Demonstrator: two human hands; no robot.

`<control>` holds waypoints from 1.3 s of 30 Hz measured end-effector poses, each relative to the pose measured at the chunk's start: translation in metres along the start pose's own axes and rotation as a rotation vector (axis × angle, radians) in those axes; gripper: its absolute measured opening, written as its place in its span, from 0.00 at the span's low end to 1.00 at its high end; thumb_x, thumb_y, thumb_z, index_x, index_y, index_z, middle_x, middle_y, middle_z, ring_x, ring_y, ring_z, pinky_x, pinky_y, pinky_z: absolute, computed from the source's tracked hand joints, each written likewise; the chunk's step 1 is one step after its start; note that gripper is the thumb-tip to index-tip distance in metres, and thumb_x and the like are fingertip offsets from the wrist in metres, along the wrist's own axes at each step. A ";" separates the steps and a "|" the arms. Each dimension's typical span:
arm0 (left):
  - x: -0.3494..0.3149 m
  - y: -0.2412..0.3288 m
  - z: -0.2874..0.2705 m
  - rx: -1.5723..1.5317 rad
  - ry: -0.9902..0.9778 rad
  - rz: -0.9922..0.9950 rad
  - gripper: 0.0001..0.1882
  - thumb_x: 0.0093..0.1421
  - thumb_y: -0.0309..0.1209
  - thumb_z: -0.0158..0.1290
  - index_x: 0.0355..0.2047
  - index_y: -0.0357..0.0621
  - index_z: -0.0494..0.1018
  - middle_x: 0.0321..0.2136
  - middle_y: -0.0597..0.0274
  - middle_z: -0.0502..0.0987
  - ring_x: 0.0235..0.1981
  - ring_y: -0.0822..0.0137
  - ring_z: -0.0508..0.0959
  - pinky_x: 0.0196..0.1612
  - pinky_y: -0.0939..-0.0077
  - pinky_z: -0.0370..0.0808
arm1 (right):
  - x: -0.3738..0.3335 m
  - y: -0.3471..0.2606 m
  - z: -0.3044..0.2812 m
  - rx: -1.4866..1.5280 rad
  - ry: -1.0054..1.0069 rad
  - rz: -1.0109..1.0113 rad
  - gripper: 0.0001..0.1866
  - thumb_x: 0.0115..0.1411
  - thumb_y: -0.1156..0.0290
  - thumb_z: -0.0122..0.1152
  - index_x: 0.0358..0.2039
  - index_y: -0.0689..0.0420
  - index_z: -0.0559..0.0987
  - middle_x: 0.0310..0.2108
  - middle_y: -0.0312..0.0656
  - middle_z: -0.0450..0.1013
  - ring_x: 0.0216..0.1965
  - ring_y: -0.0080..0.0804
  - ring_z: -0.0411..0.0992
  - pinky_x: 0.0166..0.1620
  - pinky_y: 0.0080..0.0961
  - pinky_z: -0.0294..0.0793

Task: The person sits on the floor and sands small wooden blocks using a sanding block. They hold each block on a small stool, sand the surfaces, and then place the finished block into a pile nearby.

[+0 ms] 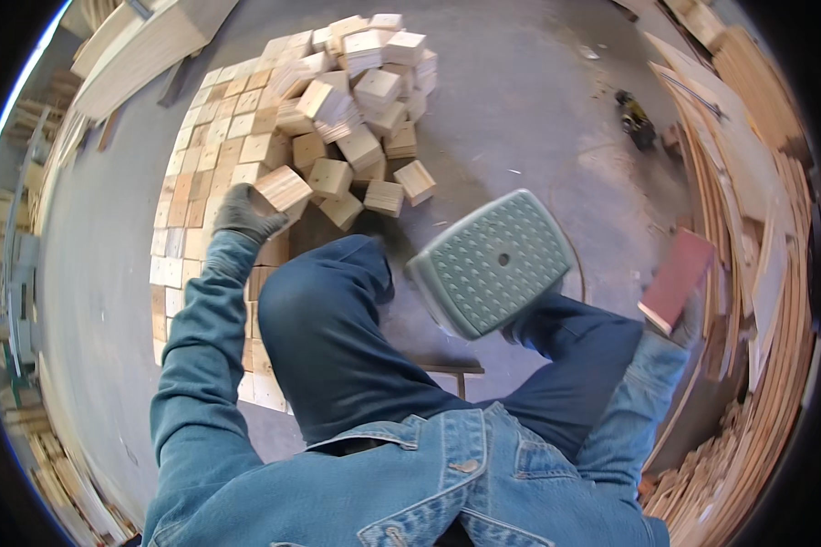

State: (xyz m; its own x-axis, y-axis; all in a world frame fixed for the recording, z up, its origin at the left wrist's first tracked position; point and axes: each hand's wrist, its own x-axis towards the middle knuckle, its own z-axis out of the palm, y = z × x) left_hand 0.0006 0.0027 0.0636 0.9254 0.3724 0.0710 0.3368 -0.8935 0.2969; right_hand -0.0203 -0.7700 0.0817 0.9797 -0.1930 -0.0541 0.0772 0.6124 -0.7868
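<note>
In a grey work glove, my left hand (244, 215) is closed on a wooden block (284, 190) at the edge of the stacked rows. My right hand (689, 321), off to the right and partly hidden, holds a sanding block (680, 273) with a flat reddish-brown face and a pale end. Neat rows of wooden blocks (212, 157) lie beyond and beside my left arm. Just past them, loose blocks (374, 87) are heaped at odd angles. A grey-green step stool (506, 260) with a studded top stands between my knees.
A yellow and black power tool (637, 119) lies on the floor (520, 100) at the far right. Long boards (762, 228) are stacked along my right side. At the upper left stands a large pale wooden panel (150, 55), with more lumber (59, 465) along the left rim.
</note>
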 end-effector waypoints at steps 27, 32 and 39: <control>-0.183 0.337 0.128 -0.459 -0.144 0.023 0.45 0.39 0.51 0.81 0.50 0.36 0.74 0.45 0.50 0.80 0.47 0.57 0.82 0.53 0.62 0.80 | -0.021 -0.033 0.005 -0.124 0.089 -0.039 0.38 0.59 0.57 0.76 0.64 0.63 0.73 0.47 0.54 0.81 0.43 0.46 0.83 0.45 0.41 0.87; -0.205 0.338 0.158 -0.938 -0.476 0.030 0.45 0.46 0.42 0.77 0.60 0.39 0.69 0.53 0.51 0.77 0.52 0.58 0.80 0.57 0.60 0.81 | -0.011 -0.024 -0.008 -0.200 0.112 -0.051 0.36 0.59 0.59 0.77 0.63 0.64 0.74 0.47 0.54 0.81 0.42 0.45 0.83 0.46 0.41 0.86; -0.183 0.293 0.190 -0.578 -0.315 0.251 0.63 0.40 0.53 0.78 0.70 0.37 0.59 0.60 0.44 0.70 0.63 0.50 0.73 0.69 0.58 0.72 | -0.008 -0.020 -0.005 -0.368 0.128 0.011 0.35 0.59 0.69 0.78 0.65 0.63 0.75 0.54 0.44 0.79 0.50 0.34 0.79 0.55 0.33 0.80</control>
State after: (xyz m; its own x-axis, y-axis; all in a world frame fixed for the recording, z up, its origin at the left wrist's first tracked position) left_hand -0.0372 -0.3749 -0.0429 0.9988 0.0039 -0.0496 0.0408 -0.6337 0.7725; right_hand -0.0307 -0.7843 0.0945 0.9472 -0.2964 -0.1223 -0.0281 0.3033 -0.9525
